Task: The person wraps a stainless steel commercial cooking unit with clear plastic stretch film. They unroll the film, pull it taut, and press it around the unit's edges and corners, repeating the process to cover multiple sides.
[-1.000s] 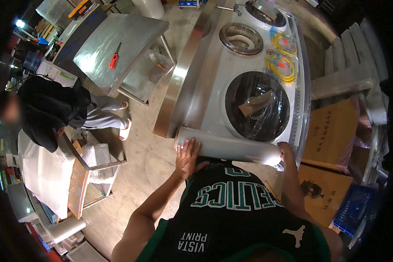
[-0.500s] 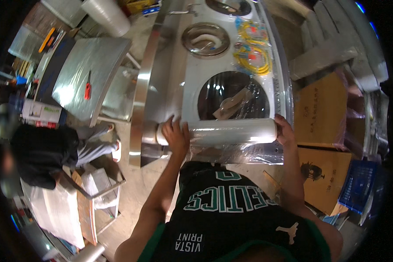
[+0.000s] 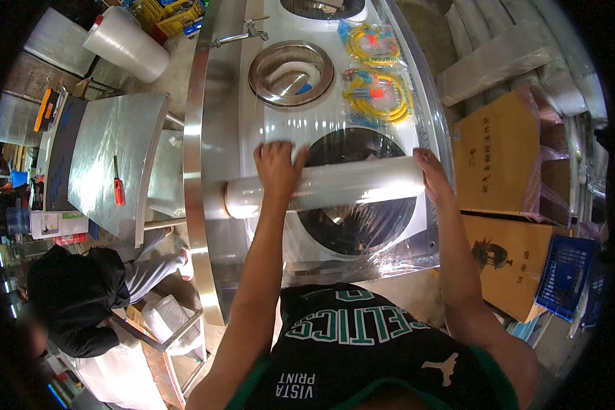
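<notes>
A long roll of clear stretch film (image 3: 362, 183) lies crosswise over a stove-like countertop (image 3: 258, 123) with a white surface and round dark openings. My left hand (image 3: 278, 169) is over the roll near its left end, fingers curled past its far side and thumb apart. At the other end my right hand (image 3: 433, 176) grips the roll, its palm against the end; some of its fingers are hidden. Film stretches from the roll over the near dark round opening (image 3: 352, 229) and the countertop's front edge. Beyond lie bagged yellow hoses (image 3: 384, 102) and a metal-rimmed round opening (image 3: 291, 74).
A metal tap (image 3: 242, 35) stands at the far left edge. To the left, a red screwdriver (image 3: 118, 188) lies on a wrapped panel (image 3: 113, 154), and a person in black (image 3: 78, 294) bends nearby. Cardboard boxes (image 3: 502, 164) and a blue crate (image 3: 564, 277) stand on the right.
Both hands have moved the roll away from me, from the near edge to across the near dark opening. Film now covers the surface behind it. My view has shifted too.
</notes>
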A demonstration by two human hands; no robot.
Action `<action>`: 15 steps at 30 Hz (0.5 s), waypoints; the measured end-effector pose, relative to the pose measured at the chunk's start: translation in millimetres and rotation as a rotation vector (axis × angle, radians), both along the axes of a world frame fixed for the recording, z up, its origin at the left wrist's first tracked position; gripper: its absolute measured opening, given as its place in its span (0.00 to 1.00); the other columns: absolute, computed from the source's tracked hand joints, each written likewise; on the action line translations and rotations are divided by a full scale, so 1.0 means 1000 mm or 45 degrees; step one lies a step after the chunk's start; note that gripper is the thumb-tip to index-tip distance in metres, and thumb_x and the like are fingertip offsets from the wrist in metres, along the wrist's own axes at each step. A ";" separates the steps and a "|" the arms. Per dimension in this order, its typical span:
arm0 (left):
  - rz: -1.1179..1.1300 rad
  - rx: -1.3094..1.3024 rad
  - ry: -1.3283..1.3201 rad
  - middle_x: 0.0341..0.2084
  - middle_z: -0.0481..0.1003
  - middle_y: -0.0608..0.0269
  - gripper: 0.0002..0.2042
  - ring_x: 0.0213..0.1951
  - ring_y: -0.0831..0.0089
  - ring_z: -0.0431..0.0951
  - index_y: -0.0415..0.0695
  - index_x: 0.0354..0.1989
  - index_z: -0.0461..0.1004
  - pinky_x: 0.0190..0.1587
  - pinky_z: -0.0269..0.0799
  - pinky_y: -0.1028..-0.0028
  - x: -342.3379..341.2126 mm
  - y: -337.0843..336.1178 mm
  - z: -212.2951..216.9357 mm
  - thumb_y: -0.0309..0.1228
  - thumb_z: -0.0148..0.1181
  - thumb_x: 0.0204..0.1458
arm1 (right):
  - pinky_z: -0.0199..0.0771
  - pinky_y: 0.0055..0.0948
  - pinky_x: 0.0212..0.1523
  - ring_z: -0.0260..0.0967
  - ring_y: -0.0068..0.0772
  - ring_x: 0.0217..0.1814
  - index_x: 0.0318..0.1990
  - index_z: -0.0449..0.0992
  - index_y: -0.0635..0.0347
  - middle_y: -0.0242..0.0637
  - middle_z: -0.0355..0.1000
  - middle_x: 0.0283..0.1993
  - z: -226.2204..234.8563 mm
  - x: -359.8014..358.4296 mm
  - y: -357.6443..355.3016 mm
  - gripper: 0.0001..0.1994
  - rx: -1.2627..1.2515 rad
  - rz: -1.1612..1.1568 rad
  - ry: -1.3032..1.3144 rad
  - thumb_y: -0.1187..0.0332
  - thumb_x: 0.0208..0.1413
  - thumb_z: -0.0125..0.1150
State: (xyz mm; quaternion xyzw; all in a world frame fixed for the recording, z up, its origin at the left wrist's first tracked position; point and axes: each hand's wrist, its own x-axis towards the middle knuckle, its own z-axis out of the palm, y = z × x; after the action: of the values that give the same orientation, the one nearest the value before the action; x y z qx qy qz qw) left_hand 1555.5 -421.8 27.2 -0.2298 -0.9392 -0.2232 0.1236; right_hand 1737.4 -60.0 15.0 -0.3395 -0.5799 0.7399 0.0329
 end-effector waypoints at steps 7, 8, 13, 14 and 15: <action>0.182 0.360 0.120 0.61 0.68 0.44 0.20 0.61 0.40 0.66 0.45 0.54 0.75 0.66 0.53 0.42 0.064 0.016 0.001 0.39 0.65 0.54 | 0.78 0.29 0.43 0.77 0.31 0.43 0.57 0.74 0.63 0.43 0.78 0.46 0.003 -0.094 0.016 0.27 0.586 0.151 -0.240 0.67 0.52 0.77; 0.121 0.398 0.148 0.66 0.63 0.43 0.26 0.66 0.40 0.61 0.46 0.58 0.73 0.69 0.45 0.37 0.092 0.016 -0.012 0.44 0.66 0.52 | 0.78 0.29 0.42 0.77 0.30 0.42 0.56 0.75 0.63 0.41 0.78 0.44 -0.003 -0.106 0.025 0.25 0.492 0.152 -0.294 0.67 0.52 0.77; 0.069 0.229 -0.023 0.74 0.48 0.34 0.49 0.74 0.31 0.44 0.47 0.76 0.54 0.70 0.36 0.29 0.088 0.026 -0.083 0.59 0.67 0.49 | 0.82 0.33 0.41 0.78 0.31 0.43 0.54 0.75 0.65 0.42 0.78 0.47 -0.023 -0.145 0.058 0.20 0.197 0.210 -0.425 0.62 0.61 0.69; 0.091 0.257 0.020 0.74 0.47 0.33 0.50 0.74 0.29 0.42 0.46 0.76 0.54 0.70 0.34 0.29 0.076 0.034 -0.084 0.61 0.66 0.49 | 0.81 0.33 0.44 0.77 0.31 0.46 0.56 0.74 0.64 0.42 0.77 0.49 -0.021 -0.146 0.061 0.20 0.197 0.158 -0.338 0.62 0.63 0.67; 0.145 0.181 -0.127 0.74 0.47 0.33 0.50 0.74 0.30 0.42 0.46 0.76 0.54 0.70 0.34 0.29 0.061 0.042 -0.079 0.62 0.65 0.49 | 0.80 0.33 0.47 0.77 0.31 0.48 0.58 0.73 0.64 0.41 0.77 0.52 -0.017 -0.146 0.062 0.20 0.160 0.106 -0.231 0.61 0.65 0.64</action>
State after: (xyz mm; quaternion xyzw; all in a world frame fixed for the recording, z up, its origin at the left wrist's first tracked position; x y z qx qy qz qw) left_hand 1616.0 -379.9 -52.3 -0.1554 -0.9375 -0.2929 0.1052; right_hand 1591.3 2.1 -2.1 -0.3781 -0.6392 0.6690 -0.0295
